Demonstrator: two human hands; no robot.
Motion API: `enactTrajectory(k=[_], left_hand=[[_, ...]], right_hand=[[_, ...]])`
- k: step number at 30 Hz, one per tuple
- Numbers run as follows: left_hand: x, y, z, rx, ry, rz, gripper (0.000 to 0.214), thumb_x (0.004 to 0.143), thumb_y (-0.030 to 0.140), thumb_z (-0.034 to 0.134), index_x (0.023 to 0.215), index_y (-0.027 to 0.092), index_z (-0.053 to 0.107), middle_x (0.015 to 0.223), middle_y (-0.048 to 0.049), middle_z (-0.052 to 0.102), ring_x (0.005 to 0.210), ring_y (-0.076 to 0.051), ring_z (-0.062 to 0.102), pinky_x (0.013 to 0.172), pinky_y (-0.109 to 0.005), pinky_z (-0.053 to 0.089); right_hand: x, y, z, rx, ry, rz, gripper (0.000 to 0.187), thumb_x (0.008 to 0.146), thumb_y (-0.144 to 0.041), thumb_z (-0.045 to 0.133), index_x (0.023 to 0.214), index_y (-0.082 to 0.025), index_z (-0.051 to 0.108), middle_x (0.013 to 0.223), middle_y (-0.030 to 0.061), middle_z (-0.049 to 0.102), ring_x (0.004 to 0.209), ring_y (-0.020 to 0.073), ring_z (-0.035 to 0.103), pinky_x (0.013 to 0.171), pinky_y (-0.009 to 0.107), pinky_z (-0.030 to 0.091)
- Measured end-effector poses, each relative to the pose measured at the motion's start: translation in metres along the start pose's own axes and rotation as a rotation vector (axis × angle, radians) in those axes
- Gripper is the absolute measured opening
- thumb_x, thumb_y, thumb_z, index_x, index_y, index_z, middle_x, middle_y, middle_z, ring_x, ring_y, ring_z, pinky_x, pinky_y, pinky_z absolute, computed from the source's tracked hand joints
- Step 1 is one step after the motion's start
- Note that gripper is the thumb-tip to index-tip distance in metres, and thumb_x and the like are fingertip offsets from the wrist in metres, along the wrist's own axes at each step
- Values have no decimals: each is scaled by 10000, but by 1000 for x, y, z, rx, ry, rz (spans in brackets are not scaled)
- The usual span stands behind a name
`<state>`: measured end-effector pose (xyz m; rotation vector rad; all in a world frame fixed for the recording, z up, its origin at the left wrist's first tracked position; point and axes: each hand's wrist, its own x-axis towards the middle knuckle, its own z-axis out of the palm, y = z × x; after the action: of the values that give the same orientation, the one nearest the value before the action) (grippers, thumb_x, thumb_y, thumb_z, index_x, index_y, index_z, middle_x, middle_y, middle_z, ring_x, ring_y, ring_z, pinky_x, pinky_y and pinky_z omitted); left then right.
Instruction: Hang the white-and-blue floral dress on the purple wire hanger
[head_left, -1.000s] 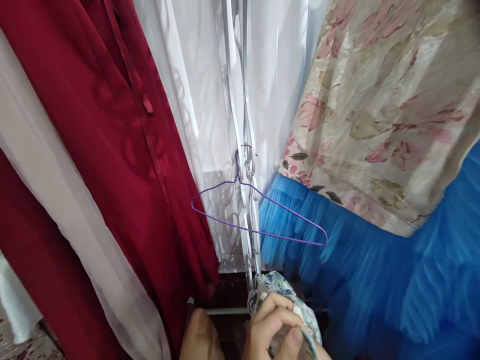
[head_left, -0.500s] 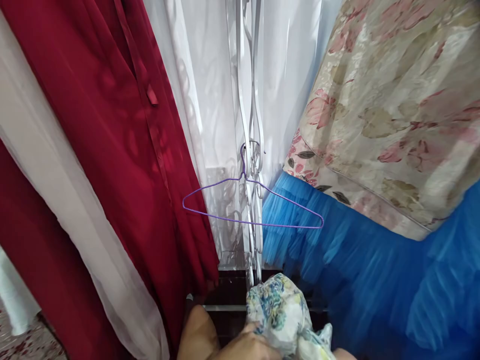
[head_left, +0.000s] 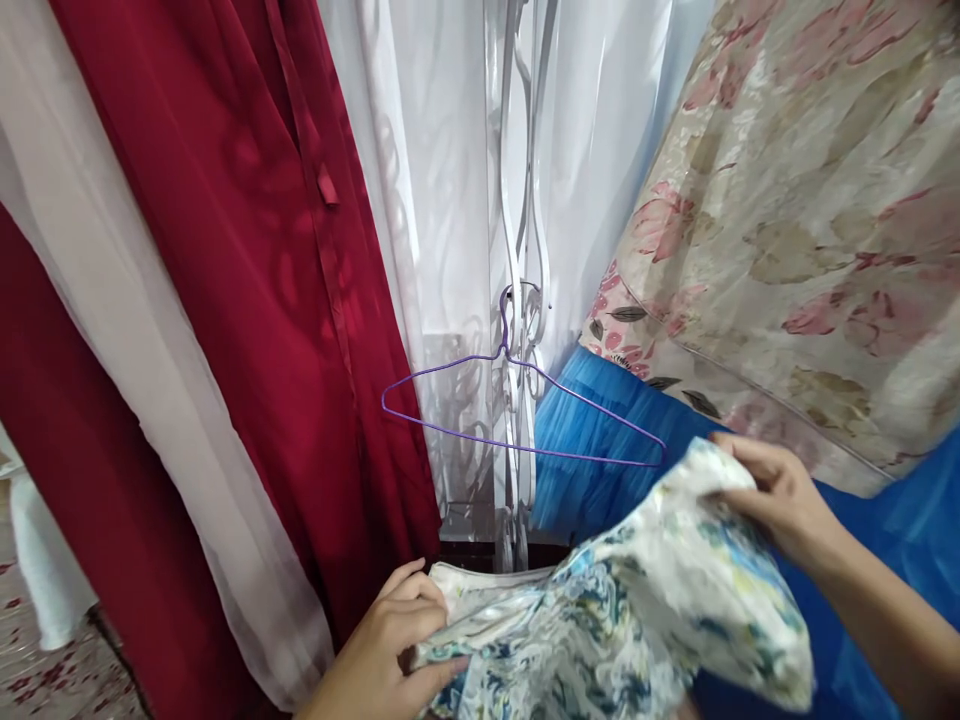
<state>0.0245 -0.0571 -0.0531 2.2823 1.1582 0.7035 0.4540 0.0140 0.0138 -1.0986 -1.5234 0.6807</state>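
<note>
**Patterned garment in hand, hanger bare**

I find the white-and-blue patterned garment (head_left: 592,620) at the bottom of my head view, held between two hands. The left hand (head_left: 394,635) has thumb and fingers closed on one edge; the right hand (head_left: 784,490) pinches a raised part, its fingertips narrow about the cloth.

Done, in my judgement: the garment is secured at two places and partly spread. Outstanding: its middle is bunched and the piece is not on the purple hanger (head_left: 505,347), which hangs from a white metal stand (head_left: 506,190). Whether garment and hanger touch, I cannot tell.
</note>
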Motion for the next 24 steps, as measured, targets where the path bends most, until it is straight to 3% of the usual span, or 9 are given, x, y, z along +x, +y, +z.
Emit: enactTrajectory(k=[3, 6, 9, 12, 14, 16, 19, 21, 24], left_hand=[[11, 28, -5, -262, 84, 87, 340, 905, 444, 622, 706, 176, 561, 841, -59, 581, 901, -219, 582, 986, -368, 458], [20, 42, -9, -518, 141, 74, 347, 912, 496, 600, 807, 169, 640, 894, -78, 610, 877, -222, 585, 796, -291, 485], [20, 37, -11, -672, 248, -74, 308, 900, 483, 638, 904, 176, 664, 863, -50, 623, 792, -181, 567, 707, -242, 473], [13, 21, -20, -689, 385, -160, 291, 917, 467, 629, 860, 182, 636, 751, -10, 559, 708, -145, 523, 610, -201, 443], [8, 8, -31, -580, 419, -146, 287, 945, 451, 591, 853, 183, 638, 764, -16, 570, 733, -157, 551, 638, -216, 468], [4, -7, -45, -323, 394, -83, 270, 952, 421, 581, 855, 184, 667, 843, -44, 629, 856, -201, 600, 806, -291, 507], [8, -36, -68, 165, 298, -23, 214, 932, 386, 606, 886, 214, 725, 989, -66, 685, 1031, -250, 593, 1068, -442, 391], [18, -54, -83, 358, 274, -62, 205, 933, 384, 592, 978, 249, 740, 1069, -63, 693, 1081, -258, 583, 1088, -480, 360], [44, -70, -106, 447, 316, -149, 235, 948, 360, 527, 1073, 269, 704, 1146, -58, 687, 1118, -272, 573, 1025, -471, 405]], right_hand=[[56, -7, 14, 230, 4, -3, 235, 708, -267, 767, 635, -209, 551, 626, -28, 499, 562, 119, 445, 526, 257, 312], [99, -11, 45, 393, -110, 121, 200, 722, -290, 773, 737, -206, 592, 622, -54, 557, 546, 100, 477, 531, 222, 344], [118, -12, 81, 426, -284, 265, 310, 650, -359, 846, 793, -189, 630, 626, -34, 642, 538, 128, 560, 527, 228, 422], [114, -14, 104, 451, -453, 389, 367, 616, -408, 891, 755, -163, 656, 627, 1, 687, 521, 141, 609, 511, 235, 476], [106, -16, 106, 498, -493, 433, 374, 610, -420, 903, 747, -151, 681, 636, 14, 706, 532, 143, 638, 527, 230, 510], [99, -19, 99, 521, -480, 461, 365, 613, -420, 905, 735, -141, 704, 623, 21, 711, 528, 144, 653, 520, 221, 523], [95, -25, 83, 506, -473, 489, 333, 629, -396, 900, 740, -130, 734, 607, 29, 718, 490, 138, 648, 484, 207, 518], [96, -31, 76, 496, -498, 487, 309, 633, -376, 902, 717, -129, 735, 605, 32, 723, 477, 136, 645, 474, 203, 515], [96, -40, 76, 490, -547, 489, 283, 644, -354, 898, 705, -132, 733, 647, 43, 745, 529, 155, 678, 516, 216, 542]])
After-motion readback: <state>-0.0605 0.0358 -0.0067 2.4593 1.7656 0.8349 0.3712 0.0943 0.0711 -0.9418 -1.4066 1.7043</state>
